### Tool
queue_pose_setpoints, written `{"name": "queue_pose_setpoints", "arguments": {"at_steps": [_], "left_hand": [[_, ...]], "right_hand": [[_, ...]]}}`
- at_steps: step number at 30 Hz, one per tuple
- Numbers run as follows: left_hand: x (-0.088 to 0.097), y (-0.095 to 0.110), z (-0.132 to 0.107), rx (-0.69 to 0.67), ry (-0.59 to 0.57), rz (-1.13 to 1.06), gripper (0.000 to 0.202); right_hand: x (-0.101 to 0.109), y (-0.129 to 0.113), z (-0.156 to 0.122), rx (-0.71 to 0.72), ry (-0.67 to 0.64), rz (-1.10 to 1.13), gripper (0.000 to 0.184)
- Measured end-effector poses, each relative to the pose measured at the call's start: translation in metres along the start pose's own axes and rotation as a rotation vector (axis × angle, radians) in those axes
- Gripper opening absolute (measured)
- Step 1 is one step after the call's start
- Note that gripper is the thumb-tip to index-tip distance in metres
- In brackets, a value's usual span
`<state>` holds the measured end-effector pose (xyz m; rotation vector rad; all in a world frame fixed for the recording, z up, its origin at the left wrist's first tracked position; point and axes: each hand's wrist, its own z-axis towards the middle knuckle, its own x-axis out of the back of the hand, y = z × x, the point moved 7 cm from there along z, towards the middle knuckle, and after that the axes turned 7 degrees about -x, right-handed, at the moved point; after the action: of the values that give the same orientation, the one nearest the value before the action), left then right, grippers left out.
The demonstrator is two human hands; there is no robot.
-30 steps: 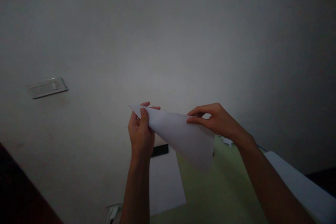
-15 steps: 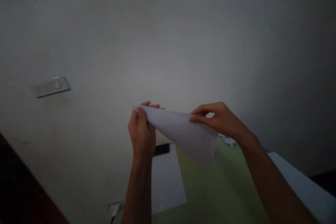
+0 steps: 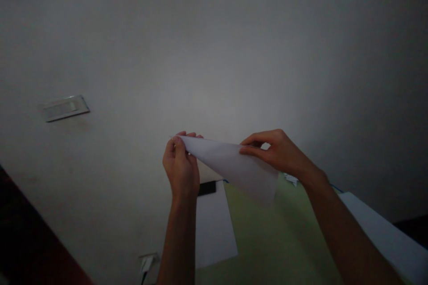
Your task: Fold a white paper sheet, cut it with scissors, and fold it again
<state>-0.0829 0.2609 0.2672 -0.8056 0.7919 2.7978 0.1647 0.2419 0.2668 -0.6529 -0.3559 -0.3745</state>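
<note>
A white sheet of paper (image 3: 230, 162), rolled or folded to a narrow point at its left end, is held up above the green tabletop. My left hand (image 3: 180, 162) pinches the pointed end, thumb in front and the other fingers behind. On the upper right edge, my right hand (image 3: 272, 149) grips the paper between thumb and fingers. The wide end hangs down toward the right, its lower edge slightly blurred. I cannot tell how many layers the paper has.
The green tabletop (image 3: 267, 240) carries a white sheet (image 3: 216, 227), a dark flat object (image 3: 207, 188) and some paper scraps (image 3: 290, 179). A pale board or sheet (image 3: 384, 227) lies at the right. On the wall (image 3: 207, 53) are a switch plate (image 3: 67, 108) and a plugged socket (image 3: 147, 262).
The paper's wide end has risen slightly and looks a little narrower. My left fingers have curled closer round the point. Both hands keep their hold.
</note>
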Motion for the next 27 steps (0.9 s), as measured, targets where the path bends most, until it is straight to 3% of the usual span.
{"name": "queue_pose_setpoints", "arguments": {"at_steps": [27], "left_hand": [[0.0,0.011,0.0,-0.061,0.104,-0.008,0.021]], "right_hand": [[0.0,0.004,0.001,-0.06,-0.031,0.031,0.009]]}}
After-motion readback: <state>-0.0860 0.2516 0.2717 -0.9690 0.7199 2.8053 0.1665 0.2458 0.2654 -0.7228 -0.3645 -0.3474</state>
